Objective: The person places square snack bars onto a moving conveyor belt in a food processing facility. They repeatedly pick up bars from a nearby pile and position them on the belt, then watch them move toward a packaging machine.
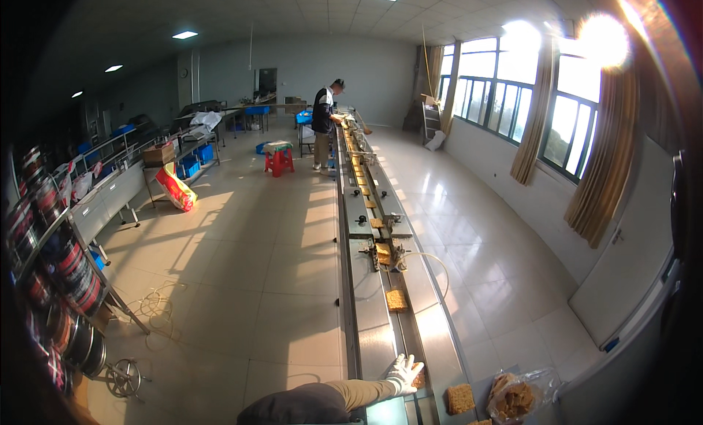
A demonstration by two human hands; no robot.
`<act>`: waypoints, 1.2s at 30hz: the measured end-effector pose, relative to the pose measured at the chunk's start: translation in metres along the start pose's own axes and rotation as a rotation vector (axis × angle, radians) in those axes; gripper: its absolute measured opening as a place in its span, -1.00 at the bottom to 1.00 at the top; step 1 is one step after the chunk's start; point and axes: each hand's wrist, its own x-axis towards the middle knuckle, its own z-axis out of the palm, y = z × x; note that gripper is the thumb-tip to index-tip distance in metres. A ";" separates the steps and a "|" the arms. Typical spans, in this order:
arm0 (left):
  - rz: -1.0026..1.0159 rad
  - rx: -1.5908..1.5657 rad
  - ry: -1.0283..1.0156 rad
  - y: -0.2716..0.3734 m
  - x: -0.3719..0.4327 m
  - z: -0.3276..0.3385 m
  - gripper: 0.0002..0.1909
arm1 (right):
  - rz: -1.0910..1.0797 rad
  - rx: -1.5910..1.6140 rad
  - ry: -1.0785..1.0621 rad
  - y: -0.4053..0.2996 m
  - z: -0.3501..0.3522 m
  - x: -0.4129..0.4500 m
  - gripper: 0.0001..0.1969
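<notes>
My left hand (403, 374), in a white glove, reaches over the conveyor channel with its fingers spread. It lies against a golden-brown food block (418, 374), partly covering it; whether it grips the block I cannot tell. Farther up the channel sits another crumbly block (396, 300), with more in a line beyond it. One block (460, 398) rests on the metal top right of the channel, and part of another shows at the lower edge. Beside them is a clear plastic bag (516, 397) of broken pieces. My right hand is out of view.
A metal conveyor table (369, 293) runs far ahead, with guide brackets and a looped hose. A co-worker (323, 120) stands at its left side near the far end. A red stool (279, 162), a sack (176, 187) and a rack of film rolls (71, 271) are on the left.
</notes>
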 end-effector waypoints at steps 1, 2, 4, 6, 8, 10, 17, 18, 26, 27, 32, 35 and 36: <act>-0.006 -0.001 -0.058 0.014 -0.009 0.003 -0.02 | 0.003 -0.005 -0.017 0.000 0.001 0.002 -0.53; 0.020 0.015 -0.046 0.025 -0.019 0.007 -0.03 | -0.010 -0.002 0.002 0.000 -0.001 0.000 -0.53; 0.070 0.020 -0.018 0.041 -0.039 0.014 -0.05 | -0.020 -0.024 0.038 -0.001 -0.003 0.002 -0.53; 0.136 -0.012 0.001 0.051 -0.053 0.020 -0.08 | -0.031 -0.043 0.066 -0.003 -0.007 0.004 -0.53; 0.269 -0.086 0.012 0.055 -0.061 0.024 -0.15 | -0.037 -0.065 0.088 -0.004 -0.011 0.006 -0.54; 0.344 -0.084 0.056 0.056 -0.061 0.030 -0.20 | -0.051 -0.092 0.117 -0.005 -0.014 0.008 -0.54; 0.670 -0.077 0.118 0.072 -0.046 0.062 -0.31 | -0.120 -0.213 0.224 -0.004 -0.021 0.010 -0.54; 0.705 -0.075 0.125 0.076 -0.046 0.066 -0.31 | -0.108 -0.181 0.201 -0.005 -0.021 0.010 -0.54; 0.836 -0.137 0.284 0.093 -0.054 0.087 -0.39 | -0.037 -0.039 0.107 -0.012 -0.025 0.010 -0.54; 0.836 -0.156 0.304 0.093 -0.054 0.087 -0.40 | -0.034 -0.034 0.102 -0.012 -0.025 0.011 -0.54; 0.847 -0.214 0.323 0.090 -0.053 0.085 -0.44 | -0.015 0.008 0.082 -0.011 -0.027 0.012 -0.54; 0.843 -0.182 0.309 0.089 -0.054 0.084 -0.45 | -0.010 0.036 0.074 -0.009 -0.029 0.010 -0.54; 0.843 -0.185 0.324 0.089 -0.053 0.084 -0.44 | -0.008 0.042 0.069 -0.010 -0.029 0.009 -0.54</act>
